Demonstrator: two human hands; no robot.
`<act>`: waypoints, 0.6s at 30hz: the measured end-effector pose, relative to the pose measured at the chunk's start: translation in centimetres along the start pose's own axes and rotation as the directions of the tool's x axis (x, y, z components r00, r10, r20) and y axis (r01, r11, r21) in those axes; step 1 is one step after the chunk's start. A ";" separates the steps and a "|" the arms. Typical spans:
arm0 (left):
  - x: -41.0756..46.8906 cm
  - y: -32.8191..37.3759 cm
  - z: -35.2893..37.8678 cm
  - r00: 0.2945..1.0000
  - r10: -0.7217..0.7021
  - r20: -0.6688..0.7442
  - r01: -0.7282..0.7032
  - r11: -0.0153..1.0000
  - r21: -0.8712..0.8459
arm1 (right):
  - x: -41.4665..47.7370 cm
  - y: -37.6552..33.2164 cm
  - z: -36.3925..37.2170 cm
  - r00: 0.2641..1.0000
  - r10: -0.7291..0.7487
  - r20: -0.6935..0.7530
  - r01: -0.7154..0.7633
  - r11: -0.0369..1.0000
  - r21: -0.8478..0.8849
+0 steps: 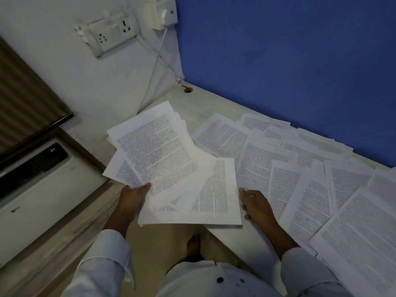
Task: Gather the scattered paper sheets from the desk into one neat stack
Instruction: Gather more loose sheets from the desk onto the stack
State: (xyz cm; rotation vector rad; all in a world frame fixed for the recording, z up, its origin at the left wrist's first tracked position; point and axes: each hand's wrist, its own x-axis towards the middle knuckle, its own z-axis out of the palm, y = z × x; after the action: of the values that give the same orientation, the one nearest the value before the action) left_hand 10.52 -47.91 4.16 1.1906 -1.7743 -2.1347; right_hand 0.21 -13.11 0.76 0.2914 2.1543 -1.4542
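The sheaf (pixel 162 159) was a loose fan of white sheets printed with dense black text, corners splayed at different angles, held above the desk's near edge in the centre of the frame. The left hand (pixel 132 198) pinched its lower left corner, thumb on top and fingers hidden beneath. The right hand (pixel 257 204) met the lowest sheet's right edge; whether its curled fingers gripped the paper could not be told. Loose sheets (pixel 300 168), flat and overlapping, covered the pale, smooth desk (pixel 192 99) towards the right of the frame. A matte blue wall (pixel 278 50) filled the upper right.
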 end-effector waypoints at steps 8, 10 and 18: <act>-2.3 -2.1 1.0 0.990 -0.069 0.124 0.088 0.983 -0.161 | -2.6 -2.0 0.6 0.973 -0.204 0.104 0.190 0.973 0.131; -2.5 -2.5 2.1 0.980 -0.113 0.163 0.139 0.977 -0.161 | -2.7 -2.0 -0.3 0.969 -0.244 0.034 0.240 0.967 0.087; -1.2 -4.2 7.1 0.889 -0.263 0.375 0.319 0.943 -0.096 | -5.0 1.1 -5.0 0.926 -0.224 -0.304 0.242 0.970 0.023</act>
State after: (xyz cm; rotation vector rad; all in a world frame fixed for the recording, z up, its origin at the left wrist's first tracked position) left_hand 8.48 -40.46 1.08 1.1488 -1.5880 -2.7645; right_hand 3.43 -7.55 3.96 0.3023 2.4588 -1.7032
